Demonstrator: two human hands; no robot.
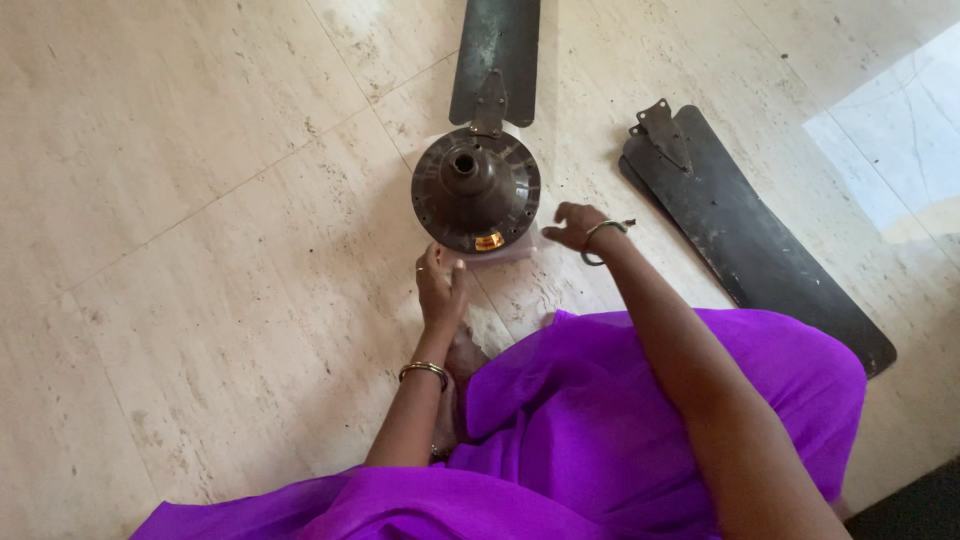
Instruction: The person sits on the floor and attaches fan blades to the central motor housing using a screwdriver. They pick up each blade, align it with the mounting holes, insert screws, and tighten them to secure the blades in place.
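One dark round metal ceiling-fan motor housing (476, 188) on the pale stone tile floor (200, 200), hub opening upward, a small amber patch on its near rim; one long dark fan blade (496, 55) joined to the housing's far side by a metal bracket, running off the top edge; two more dark detached fan blades (745, 240) stacked one on the other, well apart to the right, one bracket end showing at their upper tip; three blades in all.

Left hand (441, 287) just below the housing's near rim, fingers loosely together and partly curled, holding nothing, fingertips near or touching the rim, cannot tell which; one gold bangle (423, 370) on that wrist, one ring on a finger.

Right hand (575, 224) just beside the housing's right edge, fingers curled downward, empty as far as visible; two thin metal bangles (603, 240) on that wrist.

Bright purple cloth (600, 420) across the lap, filling the lower frame; one sunlit patch at upper right of the floor.
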